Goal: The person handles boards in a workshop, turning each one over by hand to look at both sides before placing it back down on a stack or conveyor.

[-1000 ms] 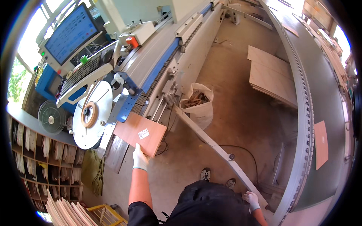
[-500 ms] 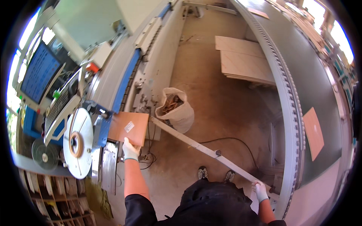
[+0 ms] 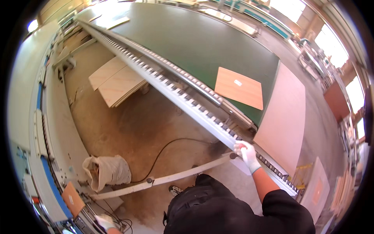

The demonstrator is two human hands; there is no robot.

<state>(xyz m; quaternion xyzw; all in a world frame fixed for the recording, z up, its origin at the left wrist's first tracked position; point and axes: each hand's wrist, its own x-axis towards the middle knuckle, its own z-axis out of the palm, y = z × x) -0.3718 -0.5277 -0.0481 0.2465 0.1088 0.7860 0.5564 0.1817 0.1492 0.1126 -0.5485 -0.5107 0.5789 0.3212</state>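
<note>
My right hand (image 3: 245, 154) is closed on the long silver roller rail (image 3: 183, 99), near where a pale metal bar (image 3: 175, 177) meets it. My left hand (image 3: 105, 221), in a white glove at the bottom left, has its fingers extended just right of a small wood-coloured panel (image 3: 73, 199) with a white label, which lies at the blue-edged machine (image 3: 54, 187). A second labelled panel (image 3: 239, 89) lies on the green conveyor table (image 3: 175, 33) beyond the rail.
A white sack of scraps (image 3: 111, 171) stands on the floor beside a black cable (image 3: 163, 150). Stacked boards (image 3: 117, 84) are under the rail. A pink board (image 3: 280, 113) borders the conveyor. Leaning boards (image 3: 313, 195) and other machinery (image 3: 257, 17) stand to the right.
The view has swung right toward the conveyor. My left hand has let go of the panel at the machine. My right hand stays on the rail side.
</note>
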